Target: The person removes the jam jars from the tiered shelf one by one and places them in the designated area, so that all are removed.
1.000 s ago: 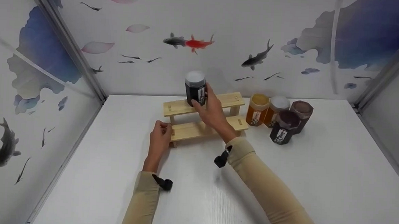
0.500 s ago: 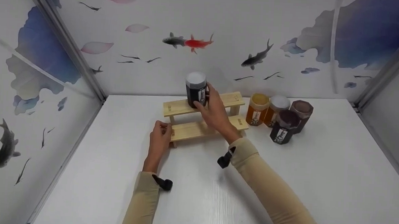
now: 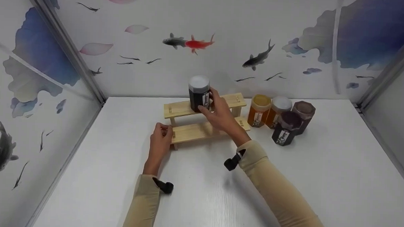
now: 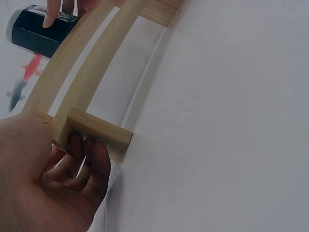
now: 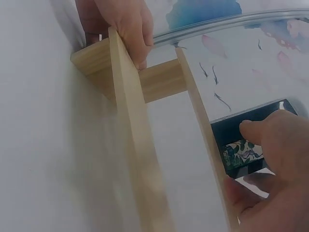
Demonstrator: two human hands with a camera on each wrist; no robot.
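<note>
In the head view, my right hand [image 3: 220, 114] grips a dark hexagonal jar [image 3: 195, 99] with a white lid, its thumb on the near side. The jar stands upright, its base at the upper shelf [image 3: 178, 109] of a two-step wooden rack [image 3: 194, 132]. The right wrist view shows the jar's patterned label [image 5: 244, 153] and its base against the shelf plank [image 5: 197, 108]. My left hand [image 3: 159, 144] pinches the left end of the lower shelf. Seen from the left wrist, its fingers [image 4: 99, 164] curl beneath the plank beside a rack leg [image 4: 101, 128].
Right of the rack stand a yellow-lidded amber jar [image 3: 257, 116], a white-lidded amber jar [image 3: 272, 118] and two dark jars, one in front [image 3: 283, 132] and one behind [image 3: 303, 111]. A white panel with painted fish closes off the table's [image 3: 198, 195] back.
The jar in my right hand has come down slightly toward the upper shelf, and my right wrist has shifted a little rightward. My left hand keeps its hold on the rack.
</note>
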